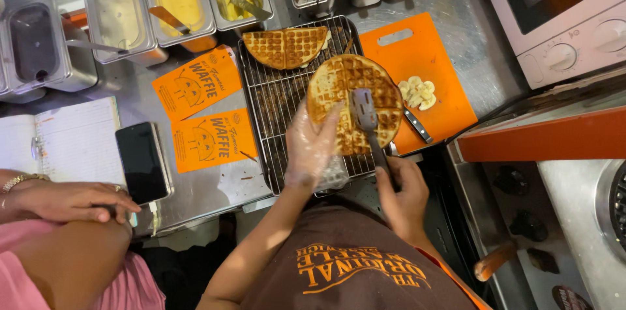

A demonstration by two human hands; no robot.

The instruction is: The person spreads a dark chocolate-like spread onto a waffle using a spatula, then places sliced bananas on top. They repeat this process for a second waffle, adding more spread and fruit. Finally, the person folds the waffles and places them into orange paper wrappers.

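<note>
The left hand (pixel 312 147), in a clear plastic glove, holds the round waffle (pixel 355 103) by its near edge above the wire rack (pixel 274 104), while the right hand (pixel 401 196) grips the handle of a spatula (pixel 366 121) whose blade lies flat on the waffle's grid face. A folded waffle (pixel 285 46) rests at the rack's far edge, and banana slices (pixel 418 93) sit on the smooth orange cutting board (pixel 424 69) just beside the rack's right side. The steel counter (pixel 469 43) carries metal tubs (pixel 176 0) of spreads along its far edge, two orange paper sleeves (pixel 199 111) left of the rack, and a dark phone (pixel 142 161) near another person's hand (pixel 72 200).
</note>
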